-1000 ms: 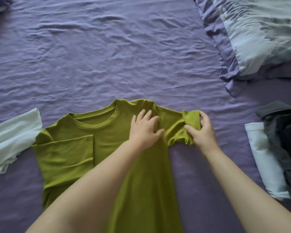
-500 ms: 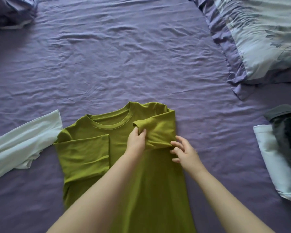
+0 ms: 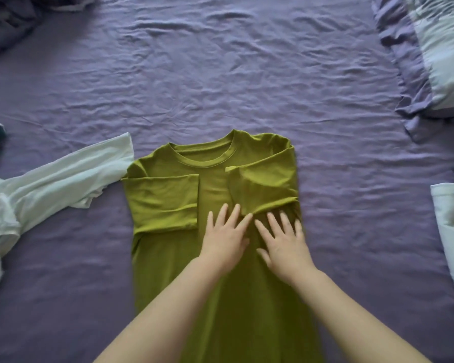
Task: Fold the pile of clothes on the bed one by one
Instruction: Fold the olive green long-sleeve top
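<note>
A green shirt [image 3: 228, 258] is lying flat on the purple bed [image 3: 220, 74], collar pointing toward the far edge and hem running back under the person's arms toward the near edge, so its long axis is running straight away from the person. Both sleeves are sitting folded inward over the chest. The left hand [image 3: 224, 238] and the right hand [image 3: 283, 244] are lying side by side on the cloth just below the right sleeve's fold, fingers spread and straight, palms pressing down and gripping nothing. Judging by this, the 2 hands are smoothing the fold, and the lengthwise fold of hem to collar is not yet done. For that move the hem is lying behind the hands, toward the person and out of view, while the collar is lying ahead of them; both hands are looking about equally near. A pale shirt [image 3: 58, 184] is sprawling unfolded toward the left edge, its sleeve end touching the green shirt's shoulder. A folded pale garment [image 3: 451, 237] is resting at the right edge, and a pillow [image 3: 435, 48] is lying in the far right corner.
</note>
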Demonstrator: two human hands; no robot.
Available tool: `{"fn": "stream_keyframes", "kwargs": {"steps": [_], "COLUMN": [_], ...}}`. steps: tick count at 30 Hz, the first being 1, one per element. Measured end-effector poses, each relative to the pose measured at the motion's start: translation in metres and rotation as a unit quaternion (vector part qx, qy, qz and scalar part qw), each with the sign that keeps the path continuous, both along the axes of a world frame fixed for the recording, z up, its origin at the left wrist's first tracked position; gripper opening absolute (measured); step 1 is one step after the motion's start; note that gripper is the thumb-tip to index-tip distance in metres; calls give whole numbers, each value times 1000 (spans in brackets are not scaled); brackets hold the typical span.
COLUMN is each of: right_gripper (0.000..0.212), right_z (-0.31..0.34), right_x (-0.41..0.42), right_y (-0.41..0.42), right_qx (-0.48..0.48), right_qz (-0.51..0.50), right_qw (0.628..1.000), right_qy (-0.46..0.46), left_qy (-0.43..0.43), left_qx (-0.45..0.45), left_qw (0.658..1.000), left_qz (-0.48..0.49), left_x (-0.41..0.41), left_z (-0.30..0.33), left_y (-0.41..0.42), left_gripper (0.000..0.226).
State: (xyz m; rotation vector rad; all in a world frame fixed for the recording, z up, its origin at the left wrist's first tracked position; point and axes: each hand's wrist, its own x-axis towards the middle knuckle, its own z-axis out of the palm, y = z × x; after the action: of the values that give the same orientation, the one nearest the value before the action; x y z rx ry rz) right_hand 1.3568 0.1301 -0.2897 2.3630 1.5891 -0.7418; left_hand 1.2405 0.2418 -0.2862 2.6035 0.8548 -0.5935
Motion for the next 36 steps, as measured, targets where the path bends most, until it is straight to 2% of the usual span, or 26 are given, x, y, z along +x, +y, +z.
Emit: {"fn": "stream_keyframes", "kwargs": {"steps": [2, 5, 12, 18, 22, 25, 27, 30, 32, 34, 36], "right_gripper": [66, 67, 60, 55, 57, 74, 80, 70, 61, 54, 50], "right_z": [-2, 2, 10, 9, 16, 21, 25, 31, 37, 46, 53], "right_x": [-11, -26, -71, -106, -106, -103, -109, -113, -106, -94, -79], "right_y": [-5, -13, -50, -101, -122, -133, -141, -144, -135, -121, -105], "right_qx": [-14, -10, -3, 1, 31, -1, -22, -11, 52, 127, 175], "right_qz": [-12, -13, -27, -43, -132, -251, -275, -270, -294, -321, -323], "right_qw": [1000, 1000, 999, 999, 990, 968, 960, 960, 954, 937, 926], "right_qy": [-10, -16, 17, 6, -24, -15, -42, -72, -16, 58, 91], "left_qy": [50, 72, 55, 37, 92, 120, 104, 94, 60, -13, -81], "left_qx": [7, -2, -33, -26, 34, 5, -2, 36, 46, 10, -13], "left_qw": [999, 997, 997, 997, 979, 948, 933, 936, 938, 933, 926], "left_qz": [-20, 1, 47, 65, 179, 296, 346, 338, 339, 360, 368], "left_x": [-21, -50, -102, -163, -205, -228, -238, -243, -238, -229, -219], "left_z": [-3, -1, 10, 13, 16, 16, 17, 22, 28, 38, 48], "left_y": [-14, -27, -59, -85, -91, -101, -108, -107, -97, -83, -66], "left_gripper": [62, 64, 59, 57, 69, 89, 93, 79, 68, 64, 63]}}
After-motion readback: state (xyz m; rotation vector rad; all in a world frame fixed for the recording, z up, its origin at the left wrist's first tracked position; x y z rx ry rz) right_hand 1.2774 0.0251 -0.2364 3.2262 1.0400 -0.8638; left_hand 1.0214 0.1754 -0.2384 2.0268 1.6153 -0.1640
